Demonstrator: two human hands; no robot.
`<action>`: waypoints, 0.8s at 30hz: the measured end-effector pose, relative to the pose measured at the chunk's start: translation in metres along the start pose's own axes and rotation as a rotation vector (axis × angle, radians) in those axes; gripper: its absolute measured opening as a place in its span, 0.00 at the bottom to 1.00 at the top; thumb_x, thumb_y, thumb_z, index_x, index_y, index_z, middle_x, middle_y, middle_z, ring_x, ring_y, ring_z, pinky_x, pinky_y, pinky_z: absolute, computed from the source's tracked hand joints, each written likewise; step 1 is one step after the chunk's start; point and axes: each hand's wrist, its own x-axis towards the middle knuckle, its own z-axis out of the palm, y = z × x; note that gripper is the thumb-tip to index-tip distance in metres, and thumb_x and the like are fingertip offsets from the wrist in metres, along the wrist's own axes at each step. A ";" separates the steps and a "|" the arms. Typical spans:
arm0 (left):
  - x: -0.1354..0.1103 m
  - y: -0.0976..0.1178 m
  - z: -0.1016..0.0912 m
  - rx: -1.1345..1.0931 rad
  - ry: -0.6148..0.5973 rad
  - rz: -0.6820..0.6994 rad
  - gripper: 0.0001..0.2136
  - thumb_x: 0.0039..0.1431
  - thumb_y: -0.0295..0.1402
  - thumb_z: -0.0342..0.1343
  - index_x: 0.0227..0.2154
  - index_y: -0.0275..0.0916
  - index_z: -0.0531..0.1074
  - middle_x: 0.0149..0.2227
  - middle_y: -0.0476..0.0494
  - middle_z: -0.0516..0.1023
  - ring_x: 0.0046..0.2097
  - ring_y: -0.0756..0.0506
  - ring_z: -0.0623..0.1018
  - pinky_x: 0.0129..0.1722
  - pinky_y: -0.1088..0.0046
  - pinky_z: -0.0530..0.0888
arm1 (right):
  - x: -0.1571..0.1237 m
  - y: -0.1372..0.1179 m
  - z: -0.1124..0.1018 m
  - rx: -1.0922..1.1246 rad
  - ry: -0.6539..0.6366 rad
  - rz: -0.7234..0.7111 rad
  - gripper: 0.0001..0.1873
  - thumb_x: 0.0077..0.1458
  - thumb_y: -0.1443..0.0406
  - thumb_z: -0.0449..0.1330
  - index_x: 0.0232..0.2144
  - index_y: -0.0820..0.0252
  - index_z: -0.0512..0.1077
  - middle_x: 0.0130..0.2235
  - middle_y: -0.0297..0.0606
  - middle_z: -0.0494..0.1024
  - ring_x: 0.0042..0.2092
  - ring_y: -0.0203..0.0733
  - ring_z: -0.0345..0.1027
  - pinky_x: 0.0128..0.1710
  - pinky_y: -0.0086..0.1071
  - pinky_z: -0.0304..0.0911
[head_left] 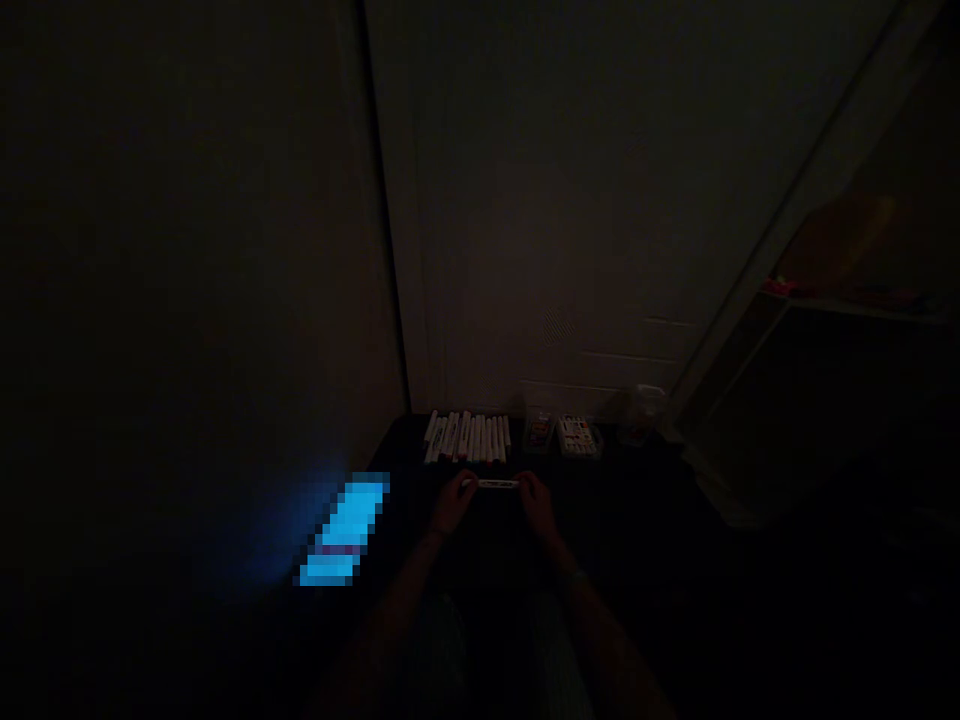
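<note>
A white marker (498, 484) lies level between my two hands, over the front of a dark table. My left hand (454, 500) pinches its left end, and my right hand (535, 497) pinches the right end. Dark print runs along the barrel, too small to read. Just beyond my hands, several white markers (466, 437) lie side by side in a row. The scene is very dim, so the fingers show only in outline.
Behind the table stands a pale wall or door (540, 220). A clear container (538, 430), a box of small items (577, 437) and a clear jar (645, 410) stand along the back edge. At left glows a blurred blue screen (345, 530). A shelf (847, 300) is at right.
</note>
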 end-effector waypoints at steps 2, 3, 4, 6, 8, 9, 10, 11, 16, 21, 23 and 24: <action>0.000 0.001 0.000 -0.005 0.007 -0.002 0.13 0.52 0.40 0.43 0.33 0.39 0.68 0.32 0.50 0.73 0.35 0.50 0.71 0.38 0.76 0.66 | 0.000 0.000 0.000 -0.004 0.002 0.002 0.14 0.53 0.62 0.44 0.32 0.60 0.68 0.30 0.34 0.71 0.34 0.36 0.63 0.34 0.26 0.56; 0.000 0.001 0.000 -0.004 0.010 -0.006 0.13 0.52 0.40 0.43 0.32 0.39 0.68 0.32 0.50 0.73 0.35 0.50 0.71 0.37 0.76 0.66 | 0.000 0.000 0.000 -0.003 0.002 0.003 0.15 0.53 0.62 0.44 0.32 0.60 0.68 0.30 0.34 0.71 0.34 0.36 0.63 0.34 0.26 0.56; 0.000 0.001 0.000 -0.003 0.011 -0.009 0.13 0.52 0.40 0.43 0.32 0.39 0.69 0.31 0.50 0.73 0.35 0.50 0.71 0.37 0.76 0.66 | 0.000 0.000 0.000 -0.001 0.001 0.003 0.15 0.53 0.62 0.44 0.32 0.60 0.68 0.30 0.34 0.71 0.33 0.36 0.63 0.34 0.26 0.56; -0.001 0.002 0.000 -0.006 0.010 -0.012 0.13 0.52 0.40 0.43 0.32 0.39 0.69 0.31 0.50 0.73 0.34 0.50 0.71 0.37 0.76 0.66 | 0.001 0.001 0.001 0.002 0.002 0.005 0.15 0.53 0.62 0.44 0.32 0.59 0.68 0.30 0.34 0.72 0.33 0.36 0.63 0.34 0.26 0.57; 0.000 0.002 -0.001 -0.013 0.011 -0.010 0.13 0.52 0.40 0.43 0.32 0.39 0.68 0.31 0.50 0.73 0.34 0.50 0.71 0.38 0.76 0.66 | 0.001 0.001 0.001 -0.001 0.007 0.005 0.15 0.53 0.62 0.44 0.32 0.59 0.69 0.30 0.34 0.72 0.33 0.36 0.64 0.34 0.26 0.57; 0.000 0.002 -0.001 -0.015 0.011 -0.014 0.13 0.52 0.40 0.43 0.32 0.39 0.68 0.31 0.50 0.73 0.35 0.49 0.71 0.38 0.75 0.66 | 0.001 0.001 0.001 -0.003 0.009 0.006 0.15 0.53 0.62 0.44 0.32 0.59 0.69 0.30 0.34 0.72 0.33 0.36 0.64 0.34 0.26 0.57; 0.000 0.002 -0.001 -0.014 0.009 -0.020 0.13 0.52 0.40 0.43 0.32 0.39 0.68 0.31 0.50 0.73 0.35 0.49 0.71 0.38 0.75 0.66 | 0.001 0.001 0.001 -0.005 0.012 0.009 0.15 0.53 0.62 0.44 0.32 0.59 0.69 0.30 0.34 0.72 0.33 0.36 0.64 0.33 0.26 0.57; 0.000 0.002 -0.001 -0.012 0.006 -0.024 0.13 0.52 0.40 0.44 0.32 0.39 0.68 0.31 0.50 0.73 0.35 0.49 0.71 0.38 0.75 0.66 | 0.001 0.002 0.001 -0.006 0.013 0.011 0.15 0.53 0.62 0.44 0.32 0.59 0.69 0.30 0.34 0.72 0.33 0.36 0.63 0.33 0.25 0.57; 0.001 -0.001 0.000 -0.014 0.011 -0.001 0.12 0.51 0.39 0.44 0.31 0.39 0.69 0.30 0.50 0.73 0.34 0.49 0.71 0.36 0.76 0.66 | 0.001 0.003 0.002 0.008 0.005 0.008 0.15 0.53 0.62 0.44 0.32 0.59 0.69 0.30 0.34 0.72 0.33 0.36 0.63 0.33 0.26 0.56; 0.000 0.000 0.000 -0.021 0.005 0.020 0.13 0.52 0.40 0.43 0.31 0.39 0.69 0.31 0.49 0.73 0.36 0.49 0.71 0.38 0.75 0.66 | 0.001 0.004 0.002 0.016 0.005 0.002 0.14 0.53 0.61 0.44 0.32 0.59 0.68 0.30 0.33 0.71 0.33 0.36 0.64 0.33 0.26 0.57; 0.000 0.001 0.000 -0.025 0.006 0.023 0.13 0.52 0.39 0.43 0.31 0.38 0.69 0.31 0.49 0.73 0.36 0.49 0.71 0.38 0.75 0.66 | 0.001 0.004 0.002 0.011 0.012 0.002 0.14 0.53 0.62 0.44 0.31 0.59 0.68 0.30 0.33 0.72 0.34 0.36 0.64 0.34 0.26 0.57; 0.000 0.001 0.000 -0.025 0.010 0.018 0.13 0.52 0.39 0.43 0.31 0.38 0.68 0.31 0.49 0.73 0.36 0.49 0.71 0.38 0.75 0.66 | 0.001 0.003 0.002 0.009 0.014 0.003 0.14 0.53 0.62 0.44 0.31 0.59 0.68 0.31 0.33 0.72 0.34 0.36 0.64 0.34 0.26 0.57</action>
